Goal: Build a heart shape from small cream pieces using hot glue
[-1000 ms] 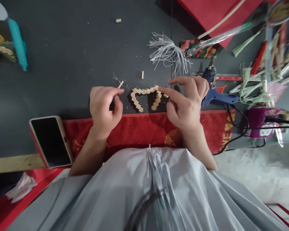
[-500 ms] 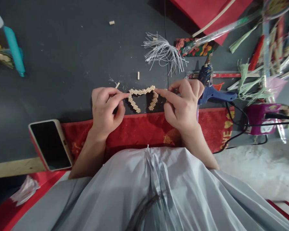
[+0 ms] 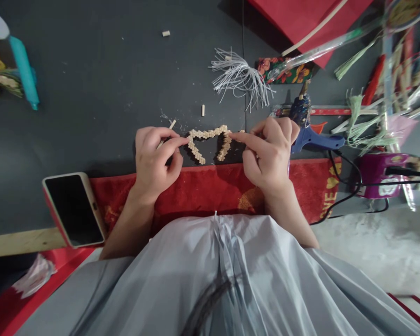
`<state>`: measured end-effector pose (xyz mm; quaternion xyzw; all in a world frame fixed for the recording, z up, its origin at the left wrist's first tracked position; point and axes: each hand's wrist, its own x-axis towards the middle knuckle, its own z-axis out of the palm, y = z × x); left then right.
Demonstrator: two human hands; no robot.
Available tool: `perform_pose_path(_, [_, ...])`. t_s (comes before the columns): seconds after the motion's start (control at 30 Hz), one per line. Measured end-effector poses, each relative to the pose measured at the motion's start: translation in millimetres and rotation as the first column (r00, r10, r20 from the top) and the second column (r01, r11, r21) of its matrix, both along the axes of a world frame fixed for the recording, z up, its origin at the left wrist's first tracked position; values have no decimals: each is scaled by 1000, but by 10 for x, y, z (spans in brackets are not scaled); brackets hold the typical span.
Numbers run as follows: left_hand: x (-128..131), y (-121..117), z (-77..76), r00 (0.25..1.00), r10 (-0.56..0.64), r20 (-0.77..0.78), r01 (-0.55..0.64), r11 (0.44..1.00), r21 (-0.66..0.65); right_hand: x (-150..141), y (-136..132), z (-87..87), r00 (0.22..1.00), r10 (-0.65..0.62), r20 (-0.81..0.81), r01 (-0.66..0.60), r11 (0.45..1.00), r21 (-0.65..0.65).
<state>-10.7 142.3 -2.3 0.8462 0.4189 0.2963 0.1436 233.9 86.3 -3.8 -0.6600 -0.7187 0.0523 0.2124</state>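
A pale, knobbly beaded strand [image 3: 207, 134] lies on the dark table, bent like an open heart with its two lower ends apart. My left hand [image 3: 156, 161] is half curled, with the index fingertip touching the strand's upper left corner and the thumb apart below. On the other side my right hand [image 3: 269, 149] reaches its index fingertip to the upper right bend, thumb apart too. A small pale piece shows beside that finger, partly hidden. Behind the left fingers a thin pale stick [image 3: 172, 124] pokes out.
A blue glue gun [image 3: 317, 139] lies right of my right hand, its cable near a purple box [image 3: 381, 175]. A bundle of white strings [image 3: 243, 77] is farther back. A red towel [image 3: 210, 191] runs along the front edge; a phone [image 3: 73, 210] lies at left.
The view has shifted slightly. My right index finger has drawn a little outward along the strand's right bend; my left hand stays at the left corner.
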Motion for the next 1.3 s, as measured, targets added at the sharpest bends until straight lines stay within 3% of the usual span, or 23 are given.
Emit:
perform_pose_path(0.33, [-13,-6,-16,1000,14,-14,-15,996,-90,3,8,8,1000,7,-1,-7,1000,-9])
perform_pose_path(0.6, [-1,-8,5,1000,-14,27,14,1000,26,3,4,23,1000,-6,4,6,1000,2])
perform_pose_path(0.83, [4,-9,17,998,-47,48,44,998,50,31,-7,1,999,21,-27,-21,1000,1])
perform_pose_path(1.3, [-11,-31,38,999,4,-42,-8,997,-82,-21,15,78,999,-7,-42,7,1000,-2])
